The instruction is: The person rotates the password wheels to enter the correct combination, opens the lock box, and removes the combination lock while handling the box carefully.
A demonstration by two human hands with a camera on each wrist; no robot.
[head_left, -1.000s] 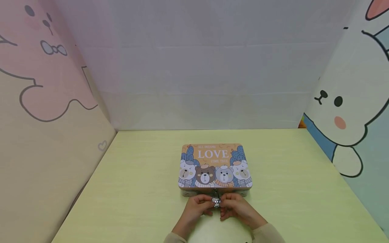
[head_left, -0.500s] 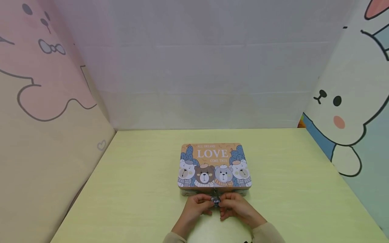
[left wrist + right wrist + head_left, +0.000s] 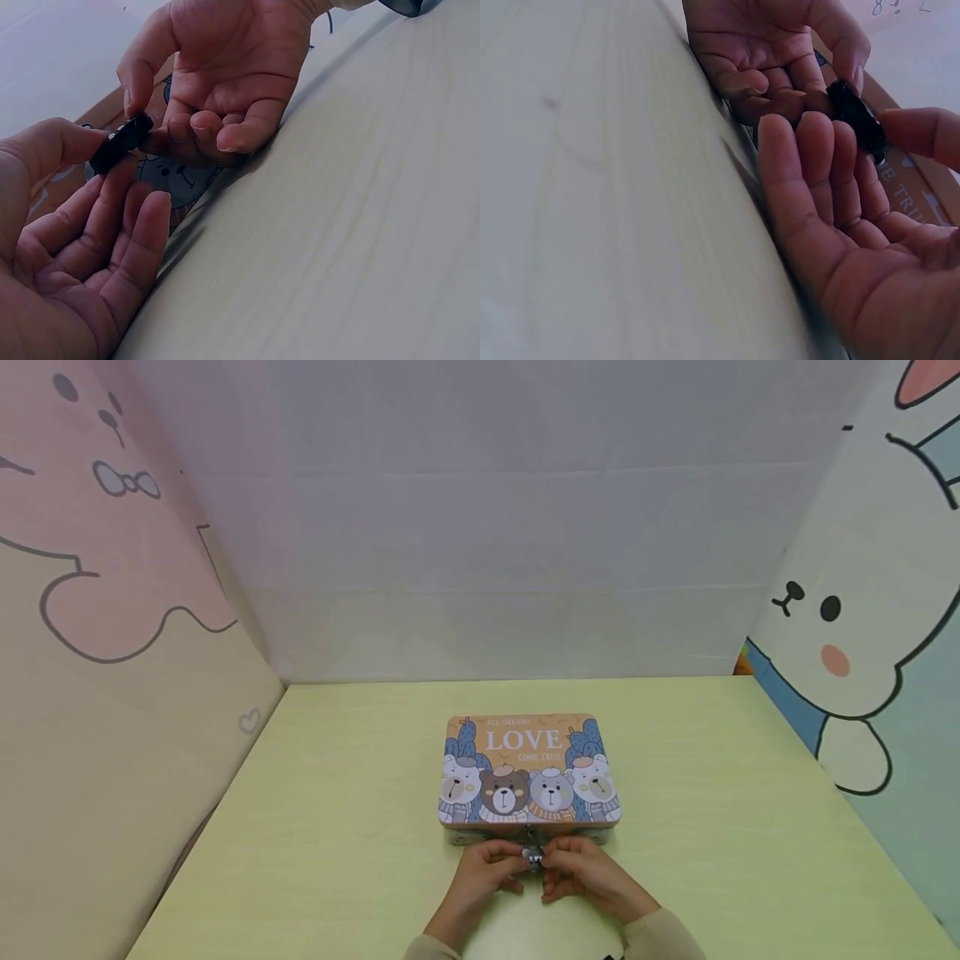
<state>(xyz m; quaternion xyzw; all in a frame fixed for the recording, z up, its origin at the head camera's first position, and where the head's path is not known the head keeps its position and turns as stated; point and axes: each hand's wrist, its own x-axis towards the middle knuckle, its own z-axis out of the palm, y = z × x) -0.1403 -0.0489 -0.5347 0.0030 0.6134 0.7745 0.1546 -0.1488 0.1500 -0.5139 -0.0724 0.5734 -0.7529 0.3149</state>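
Observation:
A rectangular tin box [image 3: 529, 768] with cartoon bears and the word LOVE on its lid lies shut in the middle of the table. At its front clasp hangs a small dark combination padlock [image 3: 533, 857] with a row of light marks on its face. My left hand [image 3: 486, 875] pinches the padlock's left side between thumb and finger. From the right, my right hand [image 3: 588, 875] pinches the other side. Both wrist views show the black padlock body [image 3: 118, 146] between the two hands, the other fingers loosely curled. The marks are too small to read.
The pale yellow-green table [image 3: 345, 793] stretches to both sides of the box. A plain light wall [image 3: 495, 568] stands behind it. Side panels carry a pink cartoon figure [image 3: 127, 560] on the left and a white rabbit [image 3: 862, 610] on the right.
The padlock's face looked bright silver a second ago and appears darker now, as if tilted slightly. Both hands keep their pinch on it, and the box has stayed put.

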